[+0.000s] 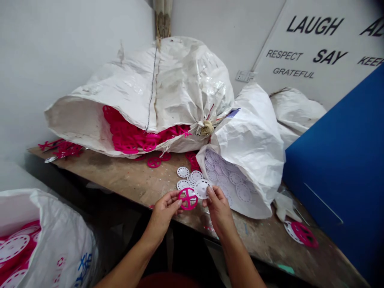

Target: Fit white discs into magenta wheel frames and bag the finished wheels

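Observation:
My left hand (164, 210) pinches a pink spoked plastic ring (188, 199) by its left rim, just above the front edge of the wooden table (126, 180). My right hand (218, 208) is beside it, fingers closed on a white perforated disc (202, 189) that sits at the ring's upper right. Several more white discs (186, 178) lie loose on the table right behind my hands.
A large white sack (168, 92) of pink rings lies open at the back. A smaller white sack (249, 160) of white discs opens toward my hands. A third sack (51, 240) of joined parts stands lower left. A blue panel (345, 168) blocks the right.

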The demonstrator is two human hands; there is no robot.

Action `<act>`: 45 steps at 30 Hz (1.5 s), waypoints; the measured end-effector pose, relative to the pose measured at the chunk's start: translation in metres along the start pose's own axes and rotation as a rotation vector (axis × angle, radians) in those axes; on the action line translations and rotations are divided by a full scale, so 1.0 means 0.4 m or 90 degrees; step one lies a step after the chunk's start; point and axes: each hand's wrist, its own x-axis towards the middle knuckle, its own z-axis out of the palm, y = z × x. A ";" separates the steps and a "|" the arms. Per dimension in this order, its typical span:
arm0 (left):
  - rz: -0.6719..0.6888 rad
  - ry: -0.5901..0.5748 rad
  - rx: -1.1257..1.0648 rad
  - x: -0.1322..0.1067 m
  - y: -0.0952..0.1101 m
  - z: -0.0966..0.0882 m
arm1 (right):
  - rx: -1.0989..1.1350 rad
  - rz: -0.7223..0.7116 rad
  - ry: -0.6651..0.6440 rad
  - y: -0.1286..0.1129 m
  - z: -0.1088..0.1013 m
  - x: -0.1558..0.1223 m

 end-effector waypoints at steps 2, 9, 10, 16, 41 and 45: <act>-0.006 -0.004 -0.018 -0.004 0.000 0.004 | -0.062 -0.031 -0.012 0.005 0.000 -0.006; 0.005 0.005 -0.024 0.004 -0.029 0.013 | -0.335 -0.168 -0.074 0.041 -0.005 -0.018; 0.003 0.006 -0.023 0.005 -0.031 0.014 | -0.336 -0.156 -0.082 0.044 -0.007 -0.017; 0.023 -0.005 0.008 0.004 -0.029 0.018 | -0.300 -0.142 -0.114 0.046 -0.004 -0.026; 0.094 -0.063 0.169 -0.009 -0.016 0.006 | -0.246 -0.055 -0.174 0.016 -0.006 -0.009; 0.046 -0.064 0.152 -0.018 -0.028 0.010 | -0.228 -0.038 -0.223 0.024 -0.014 -0.017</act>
